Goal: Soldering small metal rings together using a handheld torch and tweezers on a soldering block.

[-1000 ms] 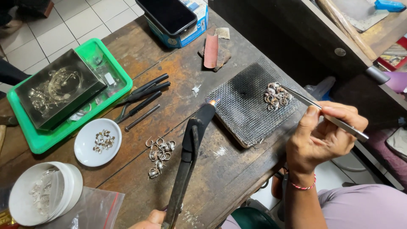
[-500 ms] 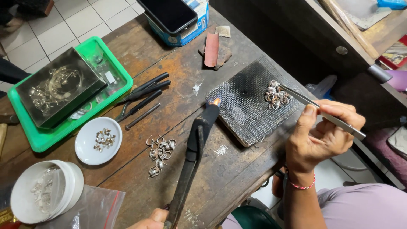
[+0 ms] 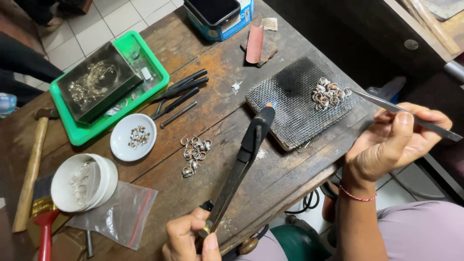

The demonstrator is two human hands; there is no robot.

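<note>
Green tray (image 3: 77, 137), white dish (image 3: 121, 145), black torch (image 3: 241, 159), charred grey mesh (image 3: 295, 111), silver rings (image 3: 195, 153)

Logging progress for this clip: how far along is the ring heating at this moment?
Done: one cluster of rings sits on the wire mesh pad. In hand: the left hand holds the torch, a small flame at its tip over the mesh, short of the cluster; the right hand holds tweezers at the cluster. Left: loose rings on the bench and more in the white dish.
</note>
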